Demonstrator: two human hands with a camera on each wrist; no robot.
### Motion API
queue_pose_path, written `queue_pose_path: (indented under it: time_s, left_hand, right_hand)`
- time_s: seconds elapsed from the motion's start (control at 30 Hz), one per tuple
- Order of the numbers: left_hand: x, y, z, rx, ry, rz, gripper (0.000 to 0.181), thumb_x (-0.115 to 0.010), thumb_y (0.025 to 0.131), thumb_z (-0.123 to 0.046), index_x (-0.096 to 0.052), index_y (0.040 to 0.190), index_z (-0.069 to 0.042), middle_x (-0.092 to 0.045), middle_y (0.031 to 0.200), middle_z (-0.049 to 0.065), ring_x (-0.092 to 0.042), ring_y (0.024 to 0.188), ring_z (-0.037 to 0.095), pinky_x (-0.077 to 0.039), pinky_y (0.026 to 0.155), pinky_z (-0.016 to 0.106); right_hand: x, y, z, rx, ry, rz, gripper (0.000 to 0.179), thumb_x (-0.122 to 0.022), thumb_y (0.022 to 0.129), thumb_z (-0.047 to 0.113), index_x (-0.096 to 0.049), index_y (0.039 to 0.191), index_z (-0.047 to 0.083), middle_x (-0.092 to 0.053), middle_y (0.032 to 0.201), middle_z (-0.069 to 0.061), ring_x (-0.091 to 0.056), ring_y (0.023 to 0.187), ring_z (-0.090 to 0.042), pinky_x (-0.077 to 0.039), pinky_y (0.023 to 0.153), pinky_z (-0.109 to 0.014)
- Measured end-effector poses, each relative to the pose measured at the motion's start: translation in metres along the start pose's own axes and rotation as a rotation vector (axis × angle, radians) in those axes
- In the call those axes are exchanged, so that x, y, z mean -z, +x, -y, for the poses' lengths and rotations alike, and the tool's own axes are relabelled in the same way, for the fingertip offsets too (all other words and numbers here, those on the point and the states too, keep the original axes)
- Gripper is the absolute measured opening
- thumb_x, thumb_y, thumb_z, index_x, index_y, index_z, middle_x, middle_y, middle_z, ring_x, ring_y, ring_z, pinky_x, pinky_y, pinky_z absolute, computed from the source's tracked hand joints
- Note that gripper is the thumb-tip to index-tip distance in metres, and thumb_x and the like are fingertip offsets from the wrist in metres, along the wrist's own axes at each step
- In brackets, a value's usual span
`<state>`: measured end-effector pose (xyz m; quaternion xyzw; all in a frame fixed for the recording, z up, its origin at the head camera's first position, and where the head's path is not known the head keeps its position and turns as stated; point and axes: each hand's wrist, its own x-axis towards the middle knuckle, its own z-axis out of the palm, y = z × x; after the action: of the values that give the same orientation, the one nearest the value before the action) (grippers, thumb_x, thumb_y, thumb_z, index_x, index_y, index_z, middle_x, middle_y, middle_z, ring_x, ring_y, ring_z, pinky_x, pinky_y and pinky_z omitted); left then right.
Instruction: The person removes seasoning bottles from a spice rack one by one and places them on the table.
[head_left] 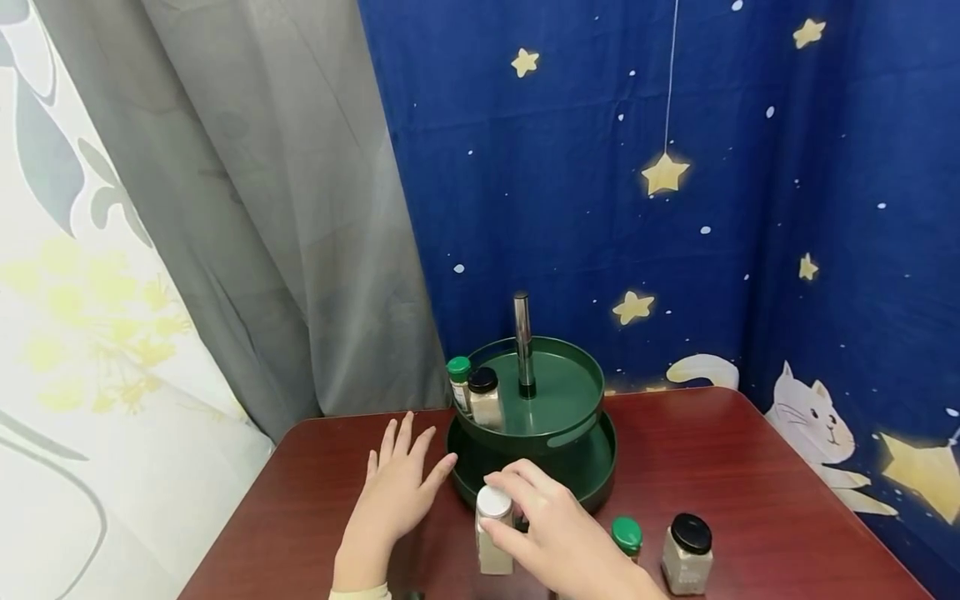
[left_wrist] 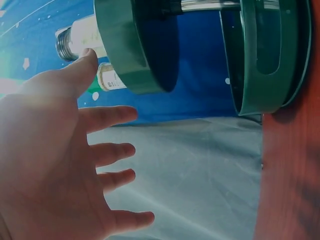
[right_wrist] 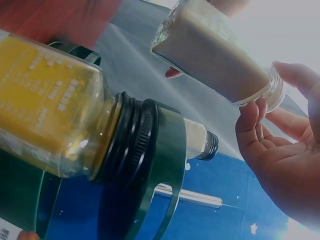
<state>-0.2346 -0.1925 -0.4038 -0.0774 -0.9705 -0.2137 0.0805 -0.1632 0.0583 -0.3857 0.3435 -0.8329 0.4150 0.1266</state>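
jar (head_left: 495, 546) is in our right hand (head_left: 551, 525), on our side of the green rack (head_left: 517, 450), left of the green-capped jar (head_left: 627, 533). long axis near upright in the head view, cap (head_left: 494, 501) up; can't tell if its base is off the desk (head_left: 337, 450). right hand's the nearer one: thumb and fingers pinch the cap end, arm in from the right. left hand (head_left: 393, 492) spread, holding nothing, just left of the rack; we can't tell if its thumb touches. from the jar, upper tray (head_left: 562, 408) lies forward and higher.
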Motion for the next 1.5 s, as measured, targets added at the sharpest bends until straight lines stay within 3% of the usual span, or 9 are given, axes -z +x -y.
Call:
queue_pose_path:
  time_s: [0.3,0.63,1.0,1.3,1.5]
  left_hand:
    - [0.004,0.002,0.001,-0.006,0.007,-0.02,0.073,-0.05,0.107,-0.063,-0.048,0.161,-0.014,-0.015,0.18,0.015,-0.006,0.167,0.044,-0.012,0.126,0.079]
    - [-0.004,-0.004,0.003,0.003,0.002,-0.003,0.072,-0.053,0.106,-0.062,-0.052,0.158,-0.012,-0.022,0.178,0.017,-0.013,0.166,0.046,-0.016,0.124,0.08]
    - [-0.006,-0.002,0.001,-0.018,-0.001,-0.008,0.07,-0.056,0.105,-0.061,-0.054,0.156,-0.012,-0.025,0.177,0.017,-0.016,0.166,0.045,-0.016,0.124,0.08]
    - [-0.006,-0.002,-0.005,-0.039,0.003,0.001,0.072,-0.055,0.105,-0.062,-0.051,0.159,-0.014,-0.024,0.178,0.016,-0.015,0.166,0.043,-0.016,0.125,0.079]
    - [-0.004,-0.003,-0.007,-0.042,0.008,0.005,0.07,-0.055,0.106,-0.059,-0.051,0.158,-0.014,-0.024,0.178,0.015,-0.015,0.167,0.043,-0.015,0.126,0.078]
  right_hand:
    - [0.002,0.001,-0.002,0.025,-0.017,-0.037,0.025,-0.073,0.103,0.027,-0.072,0.125,0.013,-0.064,0.116,0.007,-0.056,0.088,0.005,-0.06,0.077,-0.023]
    - [0.006,-0.005,-0.005,-0.074,0.004,0.065,0.034,-0.07,0.104,0.039,-0.07,0.13,0.016,-0.064,0.123,0.007,-0.059,0.095,0.003,-0.06,0.081,-0.02]
    - [0.001,-0.005,-0.01,0.049,-0.084,0.086,0.031,-0.074,0.103,0.031,-0.071,0.127,0.013,-0.065,0.117,0.005,-0.06,0.092,0.006,-0.059,0.078,-0.017]
    - [-0.001,-0.004,-0.012,-0.039,-0.188,0.187,0.038,-0.078,0.099,0.037,-0.072,0.13,0.016,-0.068,0.115,0.006,-0.061,0.094,0.003,-0.062,0.082,-0.02]
    - [-0.003,-0.004,-0.015,-0.053,-0.25,0.219,0.038,-0.079,0.098,0.036,-0.073,0.129,0.015,-0.068,0.111,0.007,-0.059,0.09,0.004,-0.061,0.082,-0.02]
